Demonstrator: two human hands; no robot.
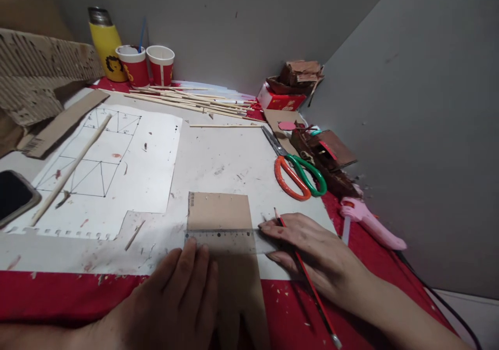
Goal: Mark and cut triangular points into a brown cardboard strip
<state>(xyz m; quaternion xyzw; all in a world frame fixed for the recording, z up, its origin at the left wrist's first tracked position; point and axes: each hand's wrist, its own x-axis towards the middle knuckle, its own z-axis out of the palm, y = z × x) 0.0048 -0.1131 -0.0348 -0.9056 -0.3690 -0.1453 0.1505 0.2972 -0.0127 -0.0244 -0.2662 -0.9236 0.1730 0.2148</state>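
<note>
A clear ruler (226, 234) lies crosswise over a brown cardboard strip (220, 212), which runs toward me past the table edge. My left hand (183, 282) rests flat, fingertips pressing on the ruler's left part and the cardboard. At the ruler's right end is my right hand (312, 251), its thumb and forefinger on either side of the ruler. A red and black pencil (312, 287) is held in that same hand, tip pointing away from me and eraser end toward me.
Scissors (292, 170) lie beyond my right hand, near a pink glue gun (370, 222). Left are a drawn paper sheet (152, 168), a stick (72, 168) and a phone (15, 196). Wooden sticks (187, 100), paper cups (160, 69) and a yellow bottle (105, 40) stand near the wall.
</note>
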